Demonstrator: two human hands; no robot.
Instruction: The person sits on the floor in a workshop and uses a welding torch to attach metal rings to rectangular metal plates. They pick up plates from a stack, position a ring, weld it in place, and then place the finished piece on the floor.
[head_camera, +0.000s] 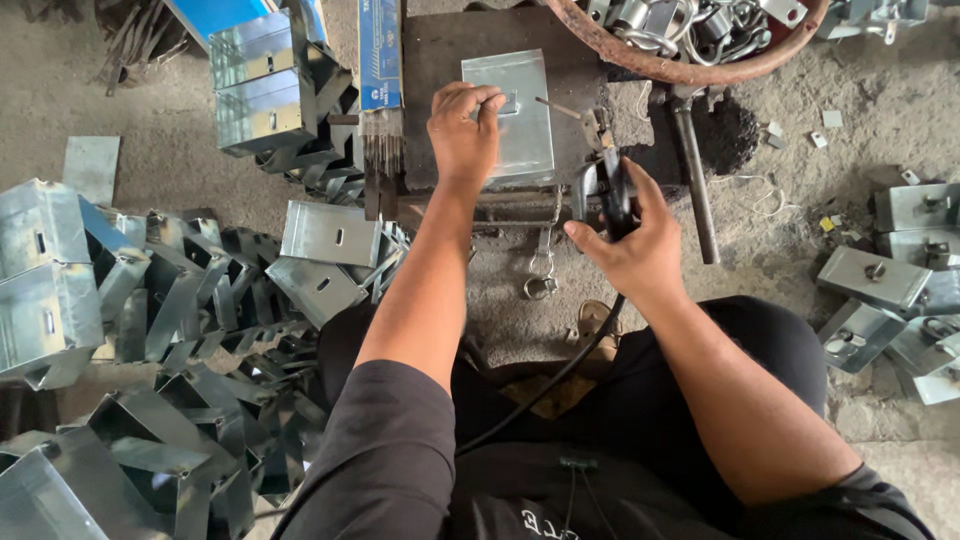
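2 bare forearms, dark grey short sleeves, black trousers, thin black cord at the waist

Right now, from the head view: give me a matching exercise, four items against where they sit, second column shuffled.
Items:
1. left hand
2. right hand
3. rusty round tray
4. pile of bent sheet-metal brackets

Places:
A. top of the picture, holding loose metal fittings
B. on the flat metal plate on the work block
C. on the floor at the left
D. gripping the electrode holder, its rod pointing toward the plate

Pairs: 1-B, 2-D, 3-A, 4-C
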